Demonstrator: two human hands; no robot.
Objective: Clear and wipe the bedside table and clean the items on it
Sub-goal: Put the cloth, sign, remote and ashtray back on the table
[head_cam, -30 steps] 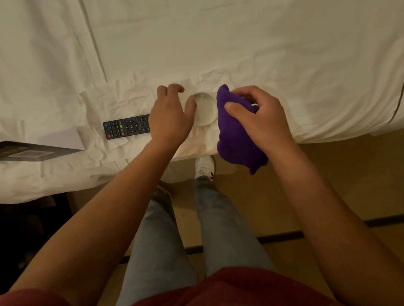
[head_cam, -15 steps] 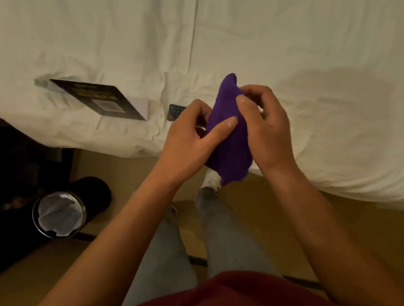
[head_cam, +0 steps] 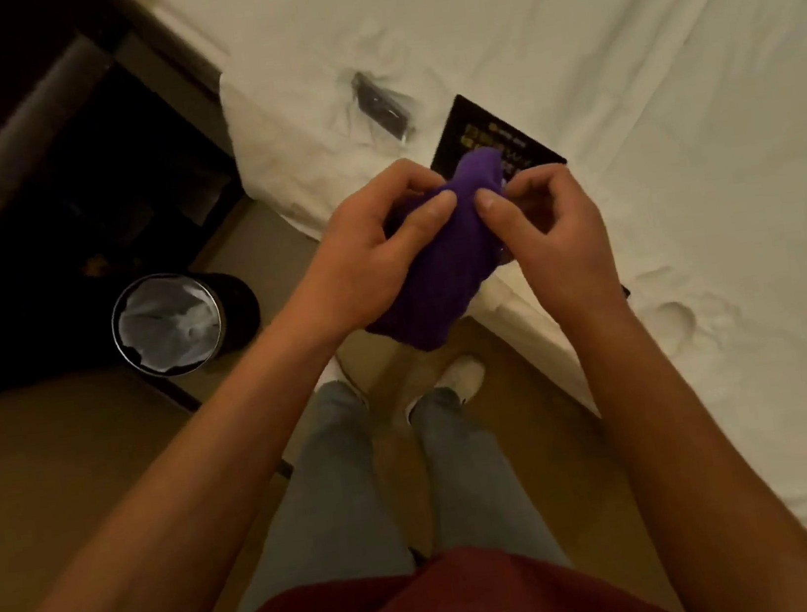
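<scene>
A purple cloth is bunched between both hands above the edge of the white bed. My left hand grips its left side, thumb pressed on top. My right hand pinches its right side with thumb and fingers. Whatever may be wrapped inside the cloth is hidden. A black card with gold print lies on the sheet just behind the cloth. A small dark item in clear wrap lies further back on the bed.
A black round bin with a white liner stands on the floor at the left. Dark furniture fills the upper left corner. My legs and white shoes are below, next to the bed's edge.
The view has swung left, bringing the bin and dark furniture into view. My left hand left the white round item on the bed and joined the right on the cloth.
</scene>
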